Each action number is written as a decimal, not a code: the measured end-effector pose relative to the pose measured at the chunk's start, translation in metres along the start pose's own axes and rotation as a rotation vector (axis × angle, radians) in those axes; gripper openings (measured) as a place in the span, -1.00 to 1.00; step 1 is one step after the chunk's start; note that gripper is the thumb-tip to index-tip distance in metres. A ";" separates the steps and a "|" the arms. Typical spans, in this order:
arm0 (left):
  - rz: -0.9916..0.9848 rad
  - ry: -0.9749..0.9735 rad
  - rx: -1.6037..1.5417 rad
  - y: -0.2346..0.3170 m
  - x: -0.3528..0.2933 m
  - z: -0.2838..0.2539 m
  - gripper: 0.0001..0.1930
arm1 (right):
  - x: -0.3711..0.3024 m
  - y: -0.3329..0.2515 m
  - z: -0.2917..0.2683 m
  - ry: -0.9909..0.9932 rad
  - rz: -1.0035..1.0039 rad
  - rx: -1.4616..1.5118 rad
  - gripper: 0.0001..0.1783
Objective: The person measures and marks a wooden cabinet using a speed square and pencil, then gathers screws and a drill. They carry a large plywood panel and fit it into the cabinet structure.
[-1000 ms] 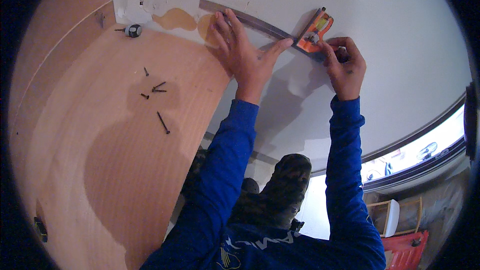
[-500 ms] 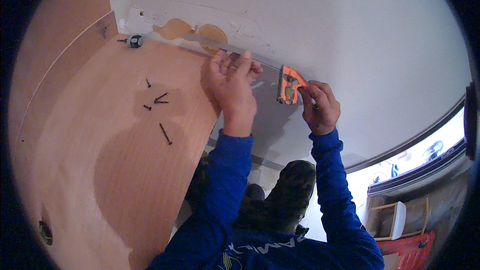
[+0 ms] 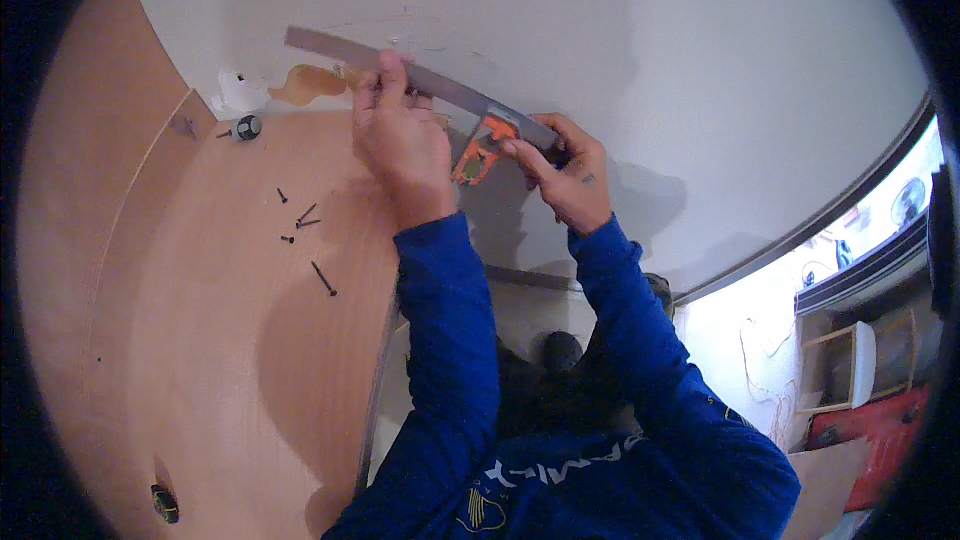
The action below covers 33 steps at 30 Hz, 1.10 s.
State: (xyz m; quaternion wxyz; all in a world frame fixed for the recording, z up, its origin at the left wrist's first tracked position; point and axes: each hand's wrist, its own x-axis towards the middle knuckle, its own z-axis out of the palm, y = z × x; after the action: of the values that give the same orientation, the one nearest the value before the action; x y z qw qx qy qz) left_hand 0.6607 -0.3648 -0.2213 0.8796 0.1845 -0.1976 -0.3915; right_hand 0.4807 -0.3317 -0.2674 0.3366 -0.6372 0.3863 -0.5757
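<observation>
A combination square with a long grey steel blade (image 3: 455, 90) and an orange head (image 3: 477, 162) is held slantwise in front of the white wall. My left hand (image 3: 408, 150) is closed around the middle of the blade, thumb up along it. My right hand (image 3: 575, 180) grips the square by its right end, the thumb near the orange head and the fingers behind the blade. Several dark screws (image 3: 323, 278) lie loose on the wood-coloured board to the left of my hands. A stubby screwdriver (image 3: 246, 128) rests at the board's far corner by the wall.
The wooden board (image 3: 200, 340) stretches along the left, with an upright panel (image 3: 90, 140) beyond it. Brown patches (image 3: 305, 85) mark the white wall (image 3: 700, 60). A small dark object (image 3: 165, 503) sits at lower left. Red and wooden items (image 3: 885, 435) stand at lower right.
The square has been lifted from the board's edge and turned, its orange head moving left. My right hand has shifted left from the head's outer side to the blade's end.
</observation>
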 end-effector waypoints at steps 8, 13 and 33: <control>0.041 0.172 0.554 0.007 0.016 -0.008 -0.71 | 0.045 0.000 0.015 0.254 -0.475 -0.522 -0.66; 0.102 0.064 0.721 0.014 0.035 -0.021 -0.58 | 0.043 -0.008 0.028 0.288 -0.480 -0.858 -0.56; 0.431 -0.047 1.307 -0.010 0.023 -0.032 0.03 | 0.054 0.006 0.032 0.331 -0.459 -0.635 -0.54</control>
State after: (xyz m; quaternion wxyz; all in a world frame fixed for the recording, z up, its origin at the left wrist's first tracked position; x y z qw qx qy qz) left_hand 0.6848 -0.3832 -0.2482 0.6417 0.6251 -0.4443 -0.0123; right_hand 0.5136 -0.3822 -0.2505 -0.0797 -0.6777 0.4414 -0.5828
